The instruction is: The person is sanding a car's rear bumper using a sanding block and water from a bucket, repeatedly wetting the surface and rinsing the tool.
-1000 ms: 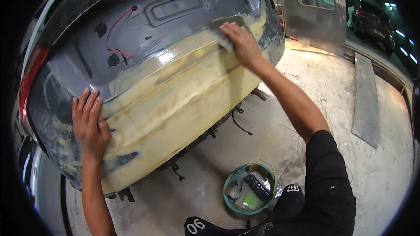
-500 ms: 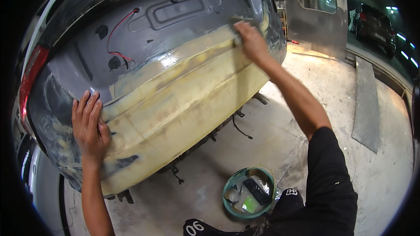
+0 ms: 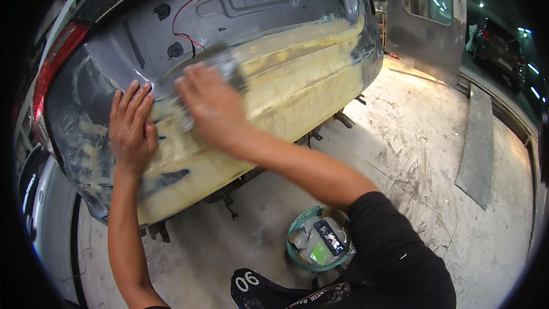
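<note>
A car's rear bumper (image 3: 297, 91) fills the upper left, coated with pale yellow filler. My right hand (image 3: 211, 106) has closed over a dark grey flat sanding block (image 3: 231, 68), pressed to the upper left part of the filler. Motion smears both, so the block's exact shape is hard to make out. Just to the left, my left hand (image 3: 132, 123) lies flat on the bumper near its left corner. Its fingers are stretched out, with nothing in them. Above, the dark grey rear body panel (image 3: 154, 40) carries a thin red wire (image 3: 182, 14).
On the floor by my legs stands a green bucket (image 3: 294, 254) of cloudy water, holding a black block (image 3: 329, 237) and a bright green piece (image 3: 319, 253). Brackets hang below the bumper. A grey door panel (image 3: 426, 34) stands at the back right, with a textured strip (image 3: 477, 149) along the floor.
My right hand has swept the block leftward along the bumper, from its far right to near my left hand. The left hand stays flat on the bumper. The view has shifted slightly.
</note>
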A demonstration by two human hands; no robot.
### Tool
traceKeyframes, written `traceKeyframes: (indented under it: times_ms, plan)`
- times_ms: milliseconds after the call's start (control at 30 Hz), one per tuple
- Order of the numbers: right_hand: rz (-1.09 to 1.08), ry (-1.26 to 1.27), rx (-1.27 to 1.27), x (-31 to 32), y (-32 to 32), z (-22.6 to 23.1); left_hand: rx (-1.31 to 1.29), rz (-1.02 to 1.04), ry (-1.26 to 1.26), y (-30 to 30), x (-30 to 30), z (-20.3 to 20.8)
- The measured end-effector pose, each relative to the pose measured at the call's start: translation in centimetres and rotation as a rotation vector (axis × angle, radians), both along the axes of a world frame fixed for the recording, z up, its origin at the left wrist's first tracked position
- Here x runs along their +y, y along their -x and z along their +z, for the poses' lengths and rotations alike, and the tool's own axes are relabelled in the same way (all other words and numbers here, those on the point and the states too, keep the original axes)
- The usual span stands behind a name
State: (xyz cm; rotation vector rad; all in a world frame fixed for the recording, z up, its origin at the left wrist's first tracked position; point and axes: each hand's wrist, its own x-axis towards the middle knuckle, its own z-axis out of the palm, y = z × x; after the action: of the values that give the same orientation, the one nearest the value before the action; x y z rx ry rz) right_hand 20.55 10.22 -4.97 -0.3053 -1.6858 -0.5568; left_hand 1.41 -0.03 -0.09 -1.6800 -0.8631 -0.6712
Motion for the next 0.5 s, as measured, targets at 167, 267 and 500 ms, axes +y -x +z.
traceKeyframes:
  times_ms: [167,267,500]
  plan:
    - [-0.052,0.004,-0.107,3.5,-4.7,-0.5,0.060,0.000,-0.002,1.5,-1.1,0.9]
    - [-0.354,0.115,0.069,13.1,-18.6,0.5,0.026,-0.003,-0.020,0.4,-1.3,0.9]
    - [-0.300,0.121,0.072,9.3,-10.7,0.4,-0.003,0.048,-0.035,0.1,-0.8,0.5]
